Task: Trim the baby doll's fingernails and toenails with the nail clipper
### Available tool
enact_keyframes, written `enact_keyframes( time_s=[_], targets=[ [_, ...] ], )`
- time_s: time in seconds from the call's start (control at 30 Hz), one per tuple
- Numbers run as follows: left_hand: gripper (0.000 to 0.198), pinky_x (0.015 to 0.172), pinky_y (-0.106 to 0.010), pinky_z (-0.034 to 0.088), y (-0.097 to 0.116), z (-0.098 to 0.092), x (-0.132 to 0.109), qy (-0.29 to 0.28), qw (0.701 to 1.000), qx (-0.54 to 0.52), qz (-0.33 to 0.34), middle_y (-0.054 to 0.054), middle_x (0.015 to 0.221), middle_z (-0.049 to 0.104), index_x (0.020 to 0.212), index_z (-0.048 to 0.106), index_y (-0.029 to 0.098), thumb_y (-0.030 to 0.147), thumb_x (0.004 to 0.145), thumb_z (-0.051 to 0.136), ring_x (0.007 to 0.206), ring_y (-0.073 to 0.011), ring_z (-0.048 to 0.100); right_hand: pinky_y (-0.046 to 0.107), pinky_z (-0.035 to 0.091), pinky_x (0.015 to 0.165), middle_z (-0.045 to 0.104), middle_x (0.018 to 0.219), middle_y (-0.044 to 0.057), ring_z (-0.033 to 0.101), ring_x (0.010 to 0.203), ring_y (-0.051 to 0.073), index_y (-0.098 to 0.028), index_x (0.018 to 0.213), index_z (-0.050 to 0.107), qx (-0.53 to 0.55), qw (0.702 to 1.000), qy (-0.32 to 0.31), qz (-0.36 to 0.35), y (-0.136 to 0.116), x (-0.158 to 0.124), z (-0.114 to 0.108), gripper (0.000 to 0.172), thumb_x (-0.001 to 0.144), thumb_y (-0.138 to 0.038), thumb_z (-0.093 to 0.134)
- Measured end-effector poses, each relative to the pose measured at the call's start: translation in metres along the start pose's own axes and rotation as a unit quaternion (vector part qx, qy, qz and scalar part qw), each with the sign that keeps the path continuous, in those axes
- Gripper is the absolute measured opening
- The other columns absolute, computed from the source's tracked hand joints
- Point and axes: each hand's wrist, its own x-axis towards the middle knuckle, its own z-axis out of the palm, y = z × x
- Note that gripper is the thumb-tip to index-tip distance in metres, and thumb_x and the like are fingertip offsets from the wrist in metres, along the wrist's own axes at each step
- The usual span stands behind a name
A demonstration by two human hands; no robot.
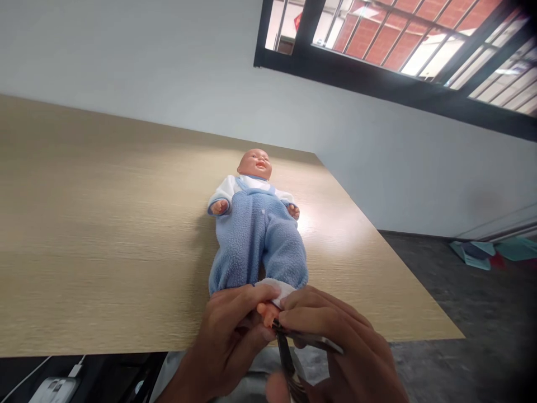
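Observation:
A baby doll (257,224) in blue fleecy overalls and a white top lies on its back, its head away from me and its legs toward me. My left hand (232,330) grips the doll's bare foot (268,314), with thumb and fingers around its side. In my right hand (342,338) is a metal nail clipper (285,352), its jaws at the doll's toes. Fingers of that hand also press near the white trouser cuff (276,288). My hands partly hide the foot and the clipper.
The doll rests on a light wooden table (104,240), close to its near edge. A white power strip (54,389) with cables is below at the left. Behind stand a pale wall (146,61) and a barred window (377,39). Teal items (474,254) lie on the dark floor at the right.

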Motion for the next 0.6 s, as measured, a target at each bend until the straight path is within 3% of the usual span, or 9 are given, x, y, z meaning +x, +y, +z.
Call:
enact_keyframes(
  time_s=[0.13,0.33,0.5,0.6],
  targets=[
    [0.024,0.066,-0.022,0.058,-0.002,0.000,0.002,-0.010,1.000,-0.022,0.002,-0.001,0.091,0.076,0.121,0.062,0.025,0.033,0.100,0.053,0.074,-0.0146,0.072,0.024,0.055,0.066,0.071,0.075,-0.002,0.068,0.066,0.012,-0.022,0.091,0.060,-0.009,0.999,-0.038,0.002,-0.002,0.002,-0.003,0.011,0.095,-0.031,0.063],
    [0.025,0.067,-0.022,0.060,0.004,-0.002,0.006,-0.008,0.999,-0.033,0.004,0.001,0.086,0.073,0.122,0.060,0.027,0.033,0.100,0.050,0.071,-0.0143,0.071,0.021,0.051,0.059,0.063,0.067,-0.006,0.062,0.058,0.010,-0.024,0.084,0.058,-0.010,0.998,-0.064,0.020,-0.005,0.013,-0.003,0.017,0.089,-0.036,0.068],
    [0.020,0.065,-0.019,0.059,0.004,-0.001,0.005,-0.021,0.999,-0.017,-0.019,0.005,0.080,0.069,0.107,0.063,0.027,0.022,0.097,0.047,0.065,-0.0114,0.069,0.017,0.052,0.071,0.056,0.063,-0.009,0.058,0.056,0.007,-0.025,0.079,0.057,0.012,0.996,-0.087,0.024,-0.007,0.024,0.000,0.015,0.092,-0.028,0.063],
    [0.016,0.059,-0.021,0.059,0.000,0.000,0.003,0.008,1.000,0.011,-0.017,0.004,0.074,0.068,0.100,0.067,0.026,0.029,0.095,0.052,0.062,-0.0130,0.068,0.019,0.050,0.069,0.059,0.065,-0.008,0.060,0.060,0.009,-0.025,0.079,0.058,0.012,0.996,-0.087,0.033,-0.006,0.024,0.002,0.015,0.093,-0.030,0.061]
  ],
)
